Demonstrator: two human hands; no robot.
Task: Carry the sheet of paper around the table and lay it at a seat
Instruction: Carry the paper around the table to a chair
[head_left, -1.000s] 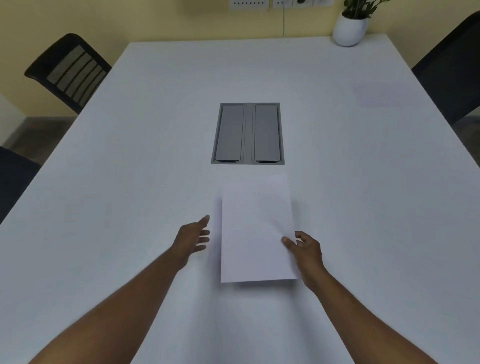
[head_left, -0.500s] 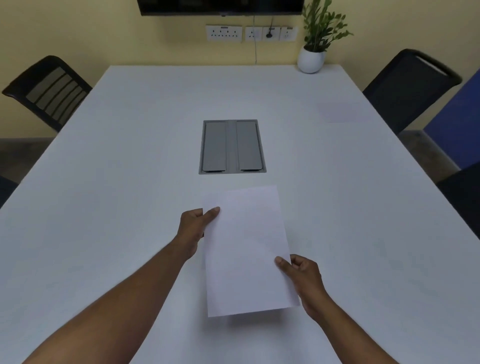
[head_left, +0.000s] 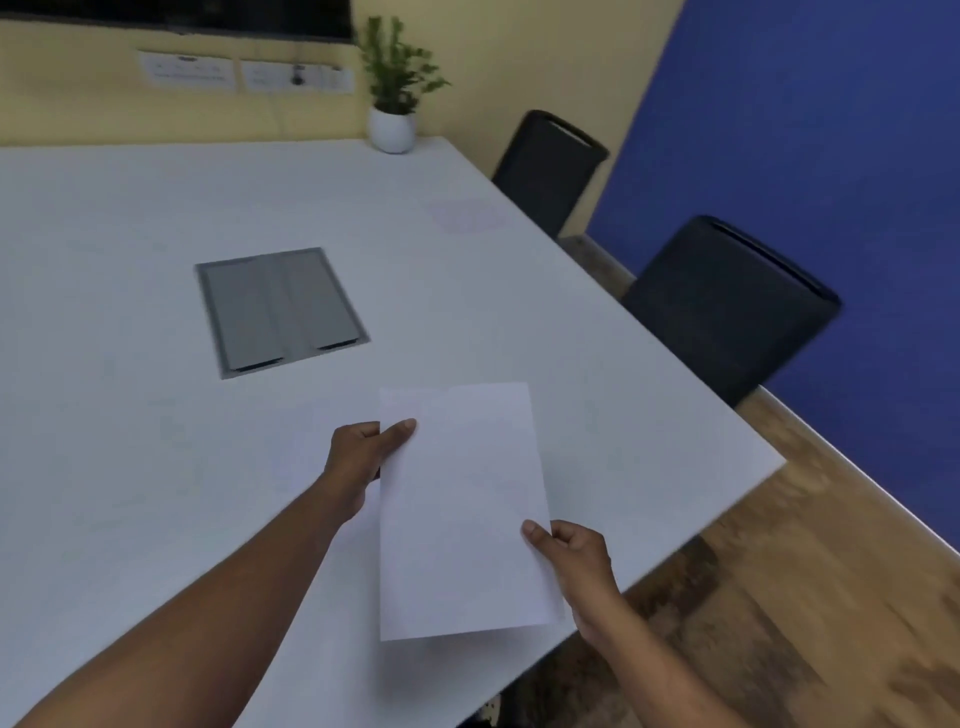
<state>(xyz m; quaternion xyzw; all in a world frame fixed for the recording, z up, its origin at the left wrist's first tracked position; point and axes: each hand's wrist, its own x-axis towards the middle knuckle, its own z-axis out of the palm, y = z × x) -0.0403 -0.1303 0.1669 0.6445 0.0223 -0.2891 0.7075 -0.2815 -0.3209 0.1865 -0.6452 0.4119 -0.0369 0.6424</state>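
Note:
A blank white sheet of paper hangs in the air above the near right part of the white table. My left hand pinches its left edge near the top, thumb on the upper face. My right hand pinches its right edge lower down, thumb on top. The sheet's lower end reaches toward the table's near right corner. Another faint sheet lies flat on the table in front of the far black chair.
A grey cable hatch is set into the table's middle. A potted plant stands at the far edge. A second black chair stands along the right side by the blue wall. Wooden floor runs to the right.
The sheet went from resting on the table to being lifted in both hands; my left hand took hold of its edge. The view has swung right, bringing the right-side chairs and floor into sight.

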